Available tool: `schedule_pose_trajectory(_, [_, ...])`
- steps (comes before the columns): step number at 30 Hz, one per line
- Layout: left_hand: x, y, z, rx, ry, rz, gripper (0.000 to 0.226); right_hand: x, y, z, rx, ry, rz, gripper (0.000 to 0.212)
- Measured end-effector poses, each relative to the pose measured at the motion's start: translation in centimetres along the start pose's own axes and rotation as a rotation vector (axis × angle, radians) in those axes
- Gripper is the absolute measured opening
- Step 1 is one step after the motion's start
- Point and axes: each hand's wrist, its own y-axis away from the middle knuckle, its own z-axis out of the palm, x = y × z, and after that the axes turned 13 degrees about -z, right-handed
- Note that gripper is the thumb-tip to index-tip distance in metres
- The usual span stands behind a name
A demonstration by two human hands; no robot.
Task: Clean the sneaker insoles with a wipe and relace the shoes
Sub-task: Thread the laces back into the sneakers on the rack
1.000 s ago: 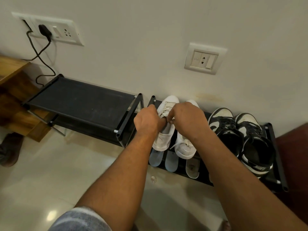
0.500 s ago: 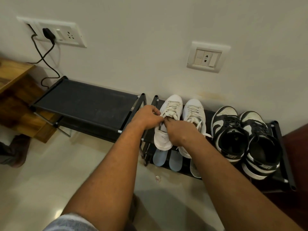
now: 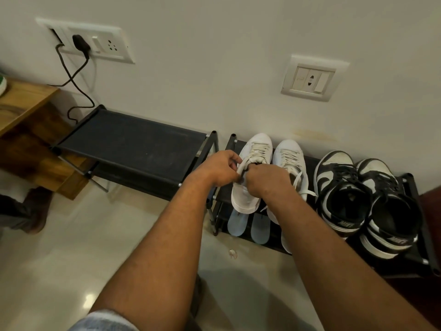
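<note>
I am holding both grips together over the throat of the white sneaker (image 3: 244, 199), which is sitting toe to the wall on the top shelf of the shoe rack (image 3: 416, 259). My left grip (image 3: 220, 167) is curling fingers and thumb round what looks like an end of the lace (image 3: 257, 151), and my right grip (image 3: 266, 180), touching it on the right, is pinching at the same spot, though the knuckles are hiding which strand each one has. Beyond the grips, toward the wall, the lace is crossing the eyelets in neat rows, so I am judging this shoe as laced to the top and only waiting for its knot. Just right of my right grip the second white sneaker (image 3: 288, 152) is showing crossed rows too, but a loose lace end (image 3: 301, 181) is hanging down its side, so I am counting it as untied. Below the grips, on the lower shelf, two pale blue insoles (image 3: 235, 224) are lying side by side outside the shoes, with a paler one partly hidden behind my right forearm. I cannot tell whether they are wiped, and I am seeing no certain wipe, only a small crumpled scrap (image 3: 232, 253) on the floor. Putting the insoles back is looking like the job left, while further right a black-and-white pair (image 3: 341, 194) is standing untouched
</note>
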Motion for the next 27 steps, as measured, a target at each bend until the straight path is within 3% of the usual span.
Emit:
schedule_pose_trajectory(5, [-0.2,0.1,-0.2,-0.018,-0.003,0.007,0.056,-0.5,-0.5,-0.3,-0.065,-0.004,0.036,0.056])
schedule_pose_trajectory(13, [0.0,0.3,-0.5,-0.027,-0.011,-0.003,0.056,0.2,-0.5,-1.1,-0.095,-0.075,0.026,0.050])
schedule_pose_trajectory(20, [0.3,0.3,-0.6,-0.005,-0.055,-0.008,0.056,2.7,1.2,-2.5,-0.074,-0.276,-0.260,0.028])
schedule_pose_trajectory(23, [0.5,0.8,-0.7,0.054,-0.095,-0.018,0.048,4.9,3.7,-4.7,0.105,-0.355,-0.309,0.020])
schedule_pose_trajectory(27, [2.5,2.8,-0.6,0.351,-0.138,0.095,0.040,8.0,7.6,-5.7,0.461,-0.456,-0.265,0.014])
